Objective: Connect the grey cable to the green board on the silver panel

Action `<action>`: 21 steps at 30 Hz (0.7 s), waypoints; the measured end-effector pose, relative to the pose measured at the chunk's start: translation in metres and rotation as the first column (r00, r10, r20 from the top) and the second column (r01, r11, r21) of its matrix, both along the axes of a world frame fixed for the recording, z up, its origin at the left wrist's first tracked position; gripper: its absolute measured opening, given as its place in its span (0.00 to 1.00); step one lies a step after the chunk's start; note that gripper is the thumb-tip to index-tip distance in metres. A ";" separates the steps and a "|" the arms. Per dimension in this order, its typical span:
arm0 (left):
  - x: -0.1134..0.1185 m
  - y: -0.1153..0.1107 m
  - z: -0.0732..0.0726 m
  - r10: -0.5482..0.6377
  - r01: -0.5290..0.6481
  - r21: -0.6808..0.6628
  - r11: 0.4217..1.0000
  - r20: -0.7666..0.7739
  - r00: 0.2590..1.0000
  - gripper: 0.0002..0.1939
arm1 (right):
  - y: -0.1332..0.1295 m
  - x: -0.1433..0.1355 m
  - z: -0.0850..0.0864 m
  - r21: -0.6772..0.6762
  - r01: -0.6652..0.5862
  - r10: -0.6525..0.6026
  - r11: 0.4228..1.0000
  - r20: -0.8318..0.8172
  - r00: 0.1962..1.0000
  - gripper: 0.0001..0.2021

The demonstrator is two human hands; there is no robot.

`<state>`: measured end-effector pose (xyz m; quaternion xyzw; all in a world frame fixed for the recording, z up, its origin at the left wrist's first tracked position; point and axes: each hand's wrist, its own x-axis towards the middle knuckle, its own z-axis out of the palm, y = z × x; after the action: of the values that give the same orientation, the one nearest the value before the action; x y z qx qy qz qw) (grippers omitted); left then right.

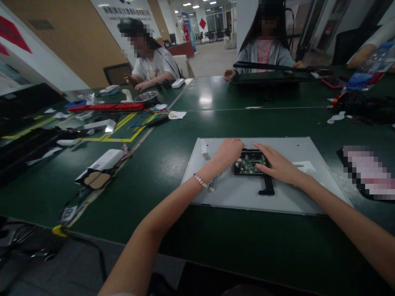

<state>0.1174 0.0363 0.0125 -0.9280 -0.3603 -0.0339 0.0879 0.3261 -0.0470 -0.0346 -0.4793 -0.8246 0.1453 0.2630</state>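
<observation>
A green circuit board (pixel 250 165) in a black plastic frame (pixel 268 187) rests on a pale grey flat panel (pixel 228 193). The frame has an L-shaped arm pointing down toward me. My left hand (pixel 230 151) is curled at the board's upper left corner; its fingertips and anything in them are hidden. Across from it, my right hand (pixel 277 163) lies over the frame's right side, fingers stretched out and thumb apart, with the thumb touching the board's right part. Thin cables with a small connector (pixel 211 187) lie below my left wrist.
A white-wrapped pack (pixel 103 166) with cables lies to the left, and a phone (pixel 370 172) to the right. Wires and red strips (pixel 106 107) cover the far left. Two people sit opposite; one person's hands hold a dark panel (pixel 268 78). A bottle (pixel 368 68) stands at right.
</observation>
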 end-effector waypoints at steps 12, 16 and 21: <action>-0.012 0.007 0.017 0.035 -0.019 -0.135 0.991 0.122 0.992 0.17 | -0.001 0.001 -0.001 -0.010 0.014 -0.014 1.000 0.014 1.000 0.35; -0.031 0.020 0.037 0.077 -0.035 -0.198 0.980 0.207 0.975 0.20 | -0.001 0.001 0.000 -0.013 0.019 -0.019 1.000 0.016 1.000 0.36; -0.076 0.052 0.055 0.296 -0.259 -0.261 0.930 0.112 0.949 0.20 | -0.002 0.002 -0.001 -0.008 0.003 -0.003 1.000 0.019 1.000 0.35</action>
<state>0.0417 0.0884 0.0676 -0.8662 -0.4952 -0.0460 -0.0499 0.3280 -0.0493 -0.0355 -0.4828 -0.8258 0.1439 0.2534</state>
